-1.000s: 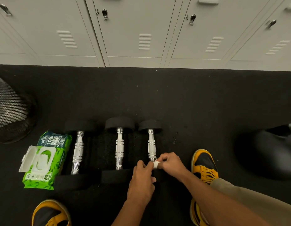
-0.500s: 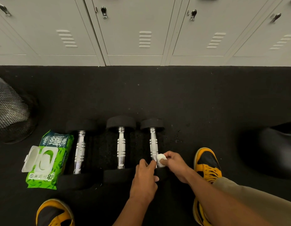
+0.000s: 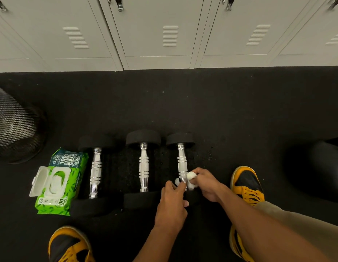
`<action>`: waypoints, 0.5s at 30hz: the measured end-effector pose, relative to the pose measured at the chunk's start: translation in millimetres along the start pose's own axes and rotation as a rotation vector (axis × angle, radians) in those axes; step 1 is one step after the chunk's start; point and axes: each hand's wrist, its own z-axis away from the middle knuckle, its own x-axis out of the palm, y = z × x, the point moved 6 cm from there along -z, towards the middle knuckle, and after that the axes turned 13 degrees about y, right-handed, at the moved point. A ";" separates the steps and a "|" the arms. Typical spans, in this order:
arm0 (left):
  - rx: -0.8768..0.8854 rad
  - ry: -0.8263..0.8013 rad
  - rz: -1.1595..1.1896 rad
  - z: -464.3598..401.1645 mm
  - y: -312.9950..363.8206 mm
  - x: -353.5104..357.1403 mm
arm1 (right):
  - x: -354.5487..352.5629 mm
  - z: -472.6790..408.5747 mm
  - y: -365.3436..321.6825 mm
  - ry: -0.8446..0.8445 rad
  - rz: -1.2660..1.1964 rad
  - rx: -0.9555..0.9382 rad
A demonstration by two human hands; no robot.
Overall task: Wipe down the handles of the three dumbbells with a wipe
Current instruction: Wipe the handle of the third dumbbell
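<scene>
Dumbbells, three in number, lie side by side on the black floor (image 3: 221, 110), each chrome handle running away from the person toward the lockers (image 3: 158, 35): left dumbbell (image 3: 95, 171), middle dumbbell (image 3: 144, 167), right dumbbell (image 3: 182, 163). One white wipe (image 3: 190, 179) is wrapped round the near end of the right dumbbell's handle; right hand (image 3: 205, 183) is closed on it from the right side, left hand (image 3: 171, 203) pinches its other end from the left. The unwiped length of this handle extends straight ahead of both hands, so the stroke, as judged, runs along that axis, away from the body. One green pack of wipes (image 3: 58, 182), lid open, lies just left of the left dumbbell. Two yellow-and-black shoes, one mesh bin at far left
</scene>
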 end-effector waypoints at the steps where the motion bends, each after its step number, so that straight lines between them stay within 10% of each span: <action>1: -0.001 0.000 -0.002 -0.1 -0.3 0.6 | 0.6 -2.1 -0.6 -0.006 -0.027 0.015; 15: -0.026 -0.012 -0.005 -1.5 1.4 0.0 | 0.4 -10.4 -49.6 0.087 -0.233 -0.059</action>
